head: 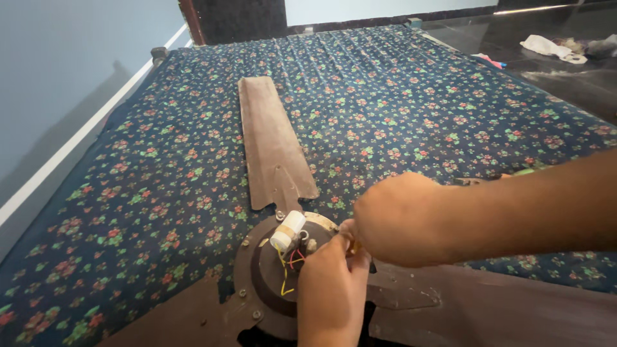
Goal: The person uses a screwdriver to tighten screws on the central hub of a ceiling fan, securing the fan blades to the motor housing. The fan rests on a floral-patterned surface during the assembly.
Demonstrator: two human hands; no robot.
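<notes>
Both hands meet at the bottom centre of my frame, over the hub of a brown ceiling fan [270, 270] that lies on a bed. From the lower edge my left hand [331, 292] rises with its back to me; its fingers are pressed together at the hub's right side, though what they pinch I cannot tell. My right hand [402, 218] comes in from the right edge, curled into a loose fist just above the left, touching it, and its fingers are hidden under the knuckles.

I count three fan blades: one blade [273, 144] running up toward the frame's centre, one at lower left [173, 318] and one at lower right [488, 308], both cut off by the frame. On the hub sits one white cylindrical capacitor [287, 230], tilted, just left of my left hand, with yellow and red wires [287, 263] trailing below it.

A dark blue floral bedsheet [418, 109] covers the bed. At upper right, on a dark floor, lies one white cloth [551, 48].
</notes>
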